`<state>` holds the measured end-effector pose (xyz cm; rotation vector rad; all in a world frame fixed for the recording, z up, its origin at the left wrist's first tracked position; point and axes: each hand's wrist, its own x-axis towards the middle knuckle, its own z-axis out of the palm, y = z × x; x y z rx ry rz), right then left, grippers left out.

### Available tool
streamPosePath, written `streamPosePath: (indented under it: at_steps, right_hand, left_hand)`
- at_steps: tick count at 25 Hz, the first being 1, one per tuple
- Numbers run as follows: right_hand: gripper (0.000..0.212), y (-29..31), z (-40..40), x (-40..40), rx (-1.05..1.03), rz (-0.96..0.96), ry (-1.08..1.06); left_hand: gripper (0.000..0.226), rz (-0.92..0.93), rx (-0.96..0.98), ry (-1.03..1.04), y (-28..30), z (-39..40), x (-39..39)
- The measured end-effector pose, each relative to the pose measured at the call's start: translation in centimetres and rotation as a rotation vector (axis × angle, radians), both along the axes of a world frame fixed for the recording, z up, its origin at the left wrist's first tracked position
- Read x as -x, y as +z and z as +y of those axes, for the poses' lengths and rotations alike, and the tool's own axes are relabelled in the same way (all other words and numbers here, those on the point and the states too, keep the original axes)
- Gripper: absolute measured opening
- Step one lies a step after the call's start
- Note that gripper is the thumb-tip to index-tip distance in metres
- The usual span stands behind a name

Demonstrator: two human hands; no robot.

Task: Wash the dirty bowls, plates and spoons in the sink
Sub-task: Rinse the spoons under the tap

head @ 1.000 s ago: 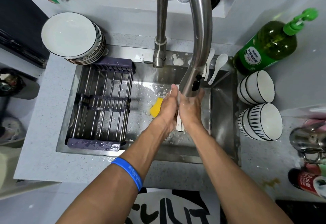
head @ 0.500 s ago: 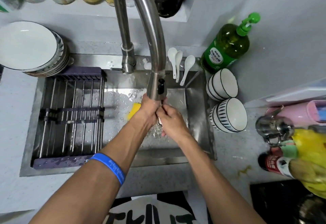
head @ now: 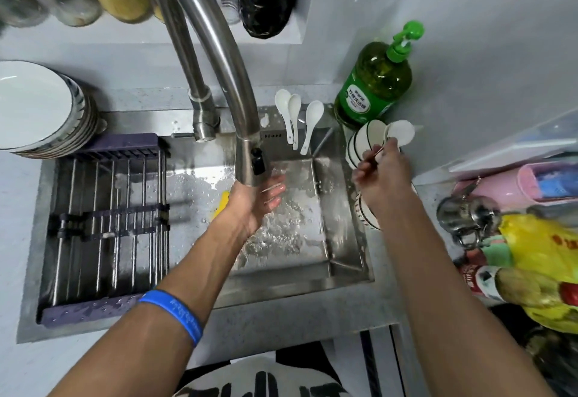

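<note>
Head camera: my left hand [head: 259, 201] is under the faucet [head: 247, 158], fingers straight and apart, holding nothing, with bare wet sink [head: 341, 240] floor to its right. My right hand [head: 383, 174] pinches a white spoon [head: 400, 133] over the sink's right edge, just above the striped bowls [head: 359, 143] lying on their sides there. The spoon looks clean and blurry. Three more white spoons [head: 295, 115] lean on the back rim. A dish rack [head: 106, 212] fills the sink's left side.
</note>
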<state>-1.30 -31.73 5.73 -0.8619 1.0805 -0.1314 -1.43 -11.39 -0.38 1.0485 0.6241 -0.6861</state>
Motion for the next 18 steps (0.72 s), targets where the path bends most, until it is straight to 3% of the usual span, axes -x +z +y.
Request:
streamPosePath:
  at_steps: [4, 12, 15, 18]
  right_hand:
    - [0.041, -2.2, -2.3, -2.9, -0.171, 0.071, 0.008]
    - [0.038, -1.9, -0.6, -1.0, -0.312, 0.056, -0.090]
    - [0.035, -2.4, 2.4, 0.7, -0.247, 0.095, -0.062]
    - [0.019, -4.8, 5.6, -0.2, 0.008, 0.222, 0.228]
  left_hand:
    - [0.050, 0.023, -0.015, 0.012, -0.5, -0.2, 0.4]
    - [0.043, 0.085, 0.013, 0.115, -2.1, 0.9, -0.4]
    - [0.040, 0.113, -0.019, 0.101, -2.9, 1.1, -0.8]
    - [0.032, 0.143, -0.005, 0.143, -3.3, 1.5, -1.3]
